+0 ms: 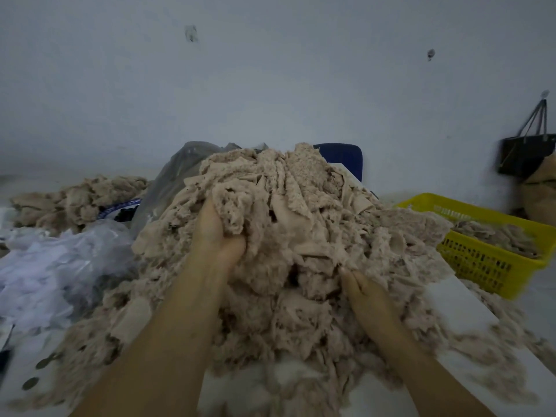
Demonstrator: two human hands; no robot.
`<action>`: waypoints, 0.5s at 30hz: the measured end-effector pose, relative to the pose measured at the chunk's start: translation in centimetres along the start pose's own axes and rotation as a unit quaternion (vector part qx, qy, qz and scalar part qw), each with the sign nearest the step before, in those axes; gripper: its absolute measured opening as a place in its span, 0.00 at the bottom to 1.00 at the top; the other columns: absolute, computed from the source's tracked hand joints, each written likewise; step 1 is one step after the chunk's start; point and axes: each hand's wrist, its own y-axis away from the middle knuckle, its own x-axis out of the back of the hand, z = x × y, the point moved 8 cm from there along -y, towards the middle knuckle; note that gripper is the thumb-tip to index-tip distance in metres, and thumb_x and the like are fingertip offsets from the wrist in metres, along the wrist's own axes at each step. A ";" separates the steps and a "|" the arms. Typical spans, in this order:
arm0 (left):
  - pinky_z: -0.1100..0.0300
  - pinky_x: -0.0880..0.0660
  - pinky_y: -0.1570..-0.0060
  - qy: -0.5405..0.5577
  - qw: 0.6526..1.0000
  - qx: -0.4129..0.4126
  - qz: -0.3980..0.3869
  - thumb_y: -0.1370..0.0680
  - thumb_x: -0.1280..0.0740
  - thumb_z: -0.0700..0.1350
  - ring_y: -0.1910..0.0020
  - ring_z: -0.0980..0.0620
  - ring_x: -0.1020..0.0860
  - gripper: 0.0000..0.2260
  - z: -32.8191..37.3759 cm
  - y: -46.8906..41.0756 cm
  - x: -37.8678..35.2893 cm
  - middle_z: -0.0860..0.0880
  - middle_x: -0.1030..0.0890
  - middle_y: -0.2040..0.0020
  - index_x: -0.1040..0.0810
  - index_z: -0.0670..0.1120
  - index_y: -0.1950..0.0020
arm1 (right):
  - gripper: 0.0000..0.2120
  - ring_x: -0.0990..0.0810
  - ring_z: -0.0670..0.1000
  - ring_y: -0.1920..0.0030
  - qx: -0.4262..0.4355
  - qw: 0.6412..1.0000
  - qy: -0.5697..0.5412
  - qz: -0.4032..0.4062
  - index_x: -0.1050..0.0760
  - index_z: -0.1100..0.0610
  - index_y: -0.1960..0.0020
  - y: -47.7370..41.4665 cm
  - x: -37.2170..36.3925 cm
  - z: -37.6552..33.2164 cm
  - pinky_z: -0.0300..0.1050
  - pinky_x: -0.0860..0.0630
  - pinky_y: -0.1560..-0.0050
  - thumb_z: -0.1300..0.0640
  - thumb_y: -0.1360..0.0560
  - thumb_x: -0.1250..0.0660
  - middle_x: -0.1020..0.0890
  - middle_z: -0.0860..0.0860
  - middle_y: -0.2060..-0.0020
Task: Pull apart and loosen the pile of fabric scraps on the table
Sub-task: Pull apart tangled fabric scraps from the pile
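A tall pile of beige fabric scraps (301,224) covers the middle of the white table (460,308). My left hand (215,233) is pushed into the upper left side of the pile, its fingers buried and curled round a tuft of scraps. My right hand (365,293) reaches into the lower right side; its fingertips are hidden in the fabric and seem to grip a bunch of it. Loose scraps spread around the pile's foot.
A yellow plastic basket (481,260) with scraps in it stands at the right. Clear and white plastic bags (57,266) lie at the left, with a second beige heap (78,200) behind them. A blue chair back (346,158) and a black hanging bag (526,155) are by the wall.
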 end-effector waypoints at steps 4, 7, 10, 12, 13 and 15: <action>0.59 0.19 0.55 -0.059 0.997 0.038 -0.034 0.22 0.36 0.44 0.59 0.52 0.20 0.09 -2.1 0.5 -0.9 0.46 0.19 0.55 0.17 0.43 0.56 | 0.15 0.27 0.37 0.66 0.063 0.993 -0.095 0.003 0.28 0.49 0.55 0.4 -0.4 -3.9 0.29 0.31 0.66 0.39 0.21 0.42 0.26 0.43 0.63; 0.58 0.18 0.57 -0.048 0.994 0.078 -0.067 0.28 0.33 0.49 0.56 0.50 0.16 0.13 -3.8 1.5 -1.4 0.45 0.15 0.52 0.13 0.43 0.56 | 0.15 0.22 0.35 0.52 0.089 0.978 -0.182 -0.053 0.31 0.37 0.40 0.3 -1.5 -7.0 0.30 0.25 0.58 0.35 0.25 0.37 0.25 0.31 0.48; 0.57 0.18 0.55 -0.056 0.988 0.104 -0.097 0.27 0.33 0.51 0.53 0.49 0.17 0.15 -4.4 2.4 -2.3 0.44 0.16 0.50 0.13 0.42 0.54 | 0.24 0.17 0.44 0.54 0.084 0.966 -0.198 -0.140 0.39 0.34 0.29 -0.3 -3.7 -8.7 0.34 0.22 0.58 0.42 0.23 0.36 0.22 0.35 0.45; 0.55 0.19 0.52 -0.064 0.986 0.107 -0.107 0.26 0.34 0.51 0.51 0.49 0.17 0.15 -4.2 2.4 -2.7 0.44 0.16 0.49 0.13 0.42 0.52 | 0.13 0.17 0.45 0.57 0.071 0.972 -0.169 -0.145 0.28 0.41 0.36 -0.5 -4.6 -8.4 0.30 0.25 0.61 0.48 0.21 0.38 0.19 0.38 0.54; 0.54 0.19 0.48 -0.063 0.987 0.100 -0.106 0.26 0.34 0.51 0.48 0.49 0.17 0.15 -3.8 2.3 -2.9 0.43 0.16 0.47 0.14 0.42 0.50 | 0.08 0.19 0.42 0.58 0.068 0.979 -0.142 -0.133 0.25 0.40 0.45 -0.4 -4.8 -8.0 0.27 0.28 0.64 0.50 0.20 0.39 0.19 0.37 0.59; 0.51 0.23 0.39 -0.052 0.993 0.067 -0.077 0.23 0.34 0.51 0.43 0.47 0.19 0.16 -2.6 1.7 -2.6 0.43 0.18 0.41 0.15 0.42 0.44 | 0.10 0.23 0.34 0.64 0.054 0.986 -0.112 -0.112 0.28 0.37 0.54 0.2 -4.6 -6.6 0.25 0.32 0.70 0.53 0.20 0.40 0.21 0.36 0.64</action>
